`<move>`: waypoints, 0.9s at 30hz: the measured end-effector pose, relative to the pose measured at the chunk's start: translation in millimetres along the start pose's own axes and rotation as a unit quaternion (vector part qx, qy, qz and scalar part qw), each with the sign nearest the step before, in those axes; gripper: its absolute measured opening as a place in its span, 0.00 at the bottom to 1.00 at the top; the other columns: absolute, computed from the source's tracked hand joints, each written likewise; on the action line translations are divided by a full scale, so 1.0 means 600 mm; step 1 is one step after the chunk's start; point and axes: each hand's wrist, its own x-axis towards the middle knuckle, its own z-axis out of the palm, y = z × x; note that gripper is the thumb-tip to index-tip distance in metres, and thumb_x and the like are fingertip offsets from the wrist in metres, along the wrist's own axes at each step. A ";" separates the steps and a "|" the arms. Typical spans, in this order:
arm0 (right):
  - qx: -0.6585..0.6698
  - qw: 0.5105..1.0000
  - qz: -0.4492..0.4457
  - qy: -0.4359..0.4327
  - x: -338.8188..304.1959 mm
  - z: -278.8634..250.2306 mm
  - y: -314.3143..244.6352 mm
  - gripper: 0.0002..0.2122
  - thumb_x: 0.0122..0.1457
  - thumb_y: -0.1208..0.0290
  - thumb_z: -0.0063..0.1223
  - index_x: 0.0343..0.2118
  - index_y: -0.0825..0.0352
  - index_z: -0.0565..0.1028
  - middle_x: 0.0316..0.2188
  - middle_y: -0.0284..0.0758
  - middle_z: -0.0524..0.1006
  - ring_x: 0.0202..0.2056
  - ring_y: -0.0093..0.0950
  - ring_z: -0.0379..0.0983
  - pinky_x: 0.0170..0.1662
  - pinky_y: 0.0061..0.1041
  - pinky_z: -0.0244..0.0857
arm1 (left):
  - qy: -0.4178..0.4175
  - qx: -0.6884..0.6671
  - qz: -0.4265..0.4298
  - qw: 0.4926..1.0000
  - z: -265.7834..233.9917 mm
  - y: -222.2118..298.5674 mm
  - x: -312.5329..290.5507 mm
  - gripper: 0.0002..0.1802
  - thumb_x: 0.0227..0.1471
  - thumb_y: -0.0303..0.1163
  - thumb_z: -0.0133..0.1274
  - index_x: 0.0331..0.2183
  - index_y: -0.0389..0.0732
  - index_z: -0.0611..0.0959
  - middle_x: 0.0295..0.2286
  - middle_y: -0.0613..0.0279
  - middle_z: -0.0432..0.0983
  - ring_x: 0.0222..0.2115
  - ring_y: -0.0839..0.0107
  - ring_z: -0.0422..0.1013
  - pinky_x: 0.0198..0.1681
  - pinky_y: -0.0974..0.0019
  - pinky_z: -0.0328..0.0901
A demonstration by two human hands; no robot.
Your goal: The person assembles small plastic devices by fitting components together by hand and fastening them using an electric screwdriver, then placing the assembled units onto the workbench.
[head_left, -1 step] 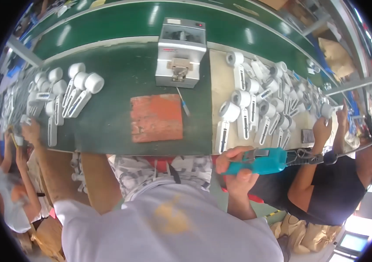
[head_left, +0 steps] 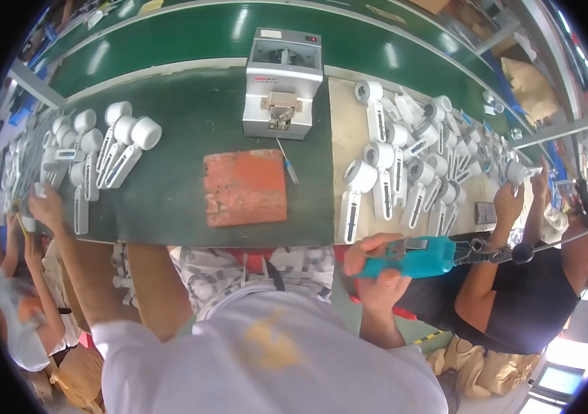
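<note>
In my right hand [head_left: 381, 279], fingers wrapped round it, is a teal electric screwdriver [head_left: 423, 258] with a silver lever, held level at the table's front edge. Its right end meets a dark coil and cable. My left hand [head_left: 47, 208] reaches to the far left, its fingers closed about a small white piece [head_left: 40, 190], mostly hidden by the hand. Beside that hand lie several white round-headed pieces [head_left: 123, 165] with slim, slotted handles. More of the same kind [head_left: 350, 215] cover the cardboard to the right.
A silver bench machine [head_left: 281, 86] stands at the back middle. In front of it lie a worn orange-red block [head_left: 245, 188] and a thin blue-handled screwdriver [head_left: 289, 165]. A green belt [head_left: 349, 41] runs behind. Co-workers sit on both sides; the right one's hand [head_left: 510, 203] holds a white piece.
The view has shifted very slightly. My left hand has moved a touch, while my right hand keeps the electric screwdriver in place. The piece by the right co-worker's hands has turned a little.
</note>
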 end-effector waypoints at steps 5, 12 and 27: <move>0.005 0.999 -0.028 0.033 -0.008 -0.037 -0.006 0.35 0.59 0.36 0.52 0.43 0.74 0.65 0.19 0.36 0.68 0.20 0.28 0.65 0.24 0.27 0.60 | -0.239 -0.477 0.111 0.839 -0.455 0.541 -0.221 0.16 0.58 0.40 0.57 0.41 0.37 0.82 0.35 0.53 0.82 0.36 0.61 0.78 0.41 0.60 0.71; -0.008 0.999 -0.030 0.029 0.001 -0.033 -0.009 0.35 0.59 0.37 0.53 0.42 0.76 0.66 0.20 0.36 0.69 0.21 0.27 0.66 0.26 0.27 0.61 | -0.447 -0.362 0.488 0.657 -0.459 0.755 -0.506 0.29 0.52 0.59 0.57 0.36 0.38 0.81 0.32 0.52 0.80 0.33 0.55 0.77 0.35 0.55 0.70; -0.102 0.994 -0.009 -0.048 0.090 0.007 0.056 0.23 0.66 0.74 0.49 0.62 0.74 0.60 0.46 0.36 0.72 0.48 0.25 0.68 0.55 0.28 0.60 | -0.606 -0.624 -0.135 0.475 -0.481 0.594 -0.446 0.17 0.68 0.37 0.44 0.51 0.35 0.74 0.37 0.54 0.81 0.31 0.74 0.77 0.34 0.71 0.72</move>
